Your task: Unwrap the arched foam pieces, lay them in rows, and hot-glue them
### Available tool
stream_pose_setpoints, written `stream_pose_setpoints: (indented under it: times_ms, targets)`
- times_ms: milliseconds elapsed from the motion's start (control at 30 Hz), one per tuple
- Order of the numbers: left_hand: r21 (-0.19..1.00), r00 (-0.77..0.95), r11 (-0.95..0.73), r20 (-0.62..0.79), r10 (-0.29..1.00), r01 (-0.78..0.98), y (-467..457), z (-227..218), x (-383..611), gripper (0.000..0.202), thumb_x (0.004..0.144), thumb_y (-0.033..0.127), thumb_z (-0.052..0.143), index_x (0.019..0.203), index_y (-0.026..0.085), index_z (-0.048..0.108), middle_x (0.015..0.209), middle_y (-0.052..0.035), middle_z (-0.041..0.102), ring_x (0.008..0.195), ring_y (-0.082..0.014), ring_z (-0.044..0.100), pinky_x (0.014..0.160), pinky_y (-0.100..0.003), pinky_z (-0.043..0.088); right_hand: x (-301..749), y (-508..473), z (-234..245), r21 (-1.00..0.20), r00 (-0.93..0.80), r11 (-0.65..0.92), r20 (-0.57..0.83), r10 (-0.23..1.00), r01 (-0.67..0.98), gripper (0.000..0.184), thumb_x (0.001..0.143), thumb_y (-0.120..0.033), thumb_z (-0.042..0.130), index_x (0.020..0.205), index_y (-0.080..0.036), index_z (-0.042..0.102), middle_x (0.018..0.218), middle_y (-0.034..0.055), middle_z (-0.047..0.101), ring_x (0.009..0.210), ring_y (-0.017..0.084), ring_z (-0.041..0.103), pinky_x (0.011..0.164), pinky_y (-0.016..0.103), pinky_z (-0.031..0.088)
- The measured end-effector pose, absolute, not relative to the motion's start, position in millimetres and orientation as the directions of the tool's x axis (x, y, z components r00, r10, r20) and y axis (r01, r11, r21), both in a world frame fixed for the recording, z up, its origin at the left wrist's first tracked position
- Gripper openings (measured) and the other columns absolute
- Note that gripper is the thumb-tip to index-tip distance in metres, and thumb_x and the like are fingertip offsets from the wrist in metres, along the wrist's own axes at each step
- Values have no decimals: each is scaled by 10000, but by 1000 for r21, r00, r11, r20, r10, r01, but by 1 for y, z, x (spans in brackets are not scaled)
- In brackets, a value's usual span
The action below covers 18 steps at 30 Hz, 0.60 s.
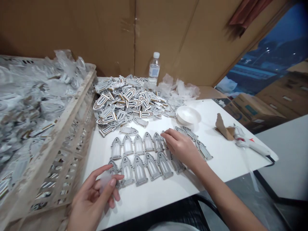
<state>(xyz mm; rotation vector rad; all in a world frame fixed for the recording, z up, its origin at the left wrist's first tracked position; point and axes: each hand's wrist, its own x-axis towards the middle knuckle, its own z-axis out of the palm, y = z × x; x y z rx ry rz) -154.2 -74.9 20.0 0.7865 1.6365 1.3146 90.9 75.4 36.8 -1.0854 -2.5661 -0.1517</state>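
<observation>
Two rows of small grey arched window-shaped frames [139, 170] lie on the white table, several with a whitish translucent panel in the opening. My left hand [96, 192], palm up at the near left end of the rows, holds a few thin translucent plastic pieces [105, 179] between thumb and fingers. Over the far row, my right hand [181, 146] has its fingers pinched together at the top of an arched frame [158, 141]. Whatever is between those fingertips is hidden. The right hand and forearm cover part of both rows.
A heap of arched pieces [127, 99] lies at the back, beside a water bottle [154, 69] and crumpled plastic [179, 88]. A white bowl [189, 115] stands right of it. A glue gun [250, 144] lies at the right edge. A plastic crate [79, 96] of bagged pieces borders the left.
</observation>
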Motion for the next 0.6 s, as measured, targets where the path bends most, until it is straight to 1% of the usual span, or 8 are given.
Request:
stream_pose_setpoints:
  times_ms: [100,200,300,467,600]
  targets:
    - [969,-413,247,-236,880,-26,-75,19,-155,563,720,485,730,1174,200,558,708,-18,697,444,-109,506,424,-220,418,88,76,35,24,-668,711,364,649,703,255,903,-45,439,1066,-104,627,1001,127,651,845,218,603,649,295,464]
    - [968,-413,249,-239,879,-31,-75,19,-156,564,725,479,727,1186,204,553,760,-30,707,458,-116,523,418,-226,418,86,73,35,79,-691,719,368,623,690,261,886,-20,433,1032,-93,636,995,138,650,826,224,608,598,294,452]
    - [968,-412,248,-241,879,-37,-76,19,-155,537,733,467,723,1179,218,557,770,-24,711,465,-113,530,423,-222,421,85,69,36,113,-718,734,350,601,669,271,861,0,443,1016,-95,645,995,138,650,819,222,611,563,286,441]
    - [967,-413,250,-247,876,-48,-76,18,-156,531,731,456,727,1180,226,562,813,-30,720,467,-103,534,428,-215,423,82,62,40,116,-736,742,291,611,661,244,830,-12,509,1002,-100,658,975,115,656,773,215,615,516,286,442]
    - [969,-410,242,-244,879,-58,-76,16,-156,543,723,449,736,1183,218,561,841,-42,720,469,-108,541,423,-220,425,81,60,48,105,-754,754,225,617,649,332,780,37,508,1047,-99,651,977,105,672,818,229,624,558,300,485]
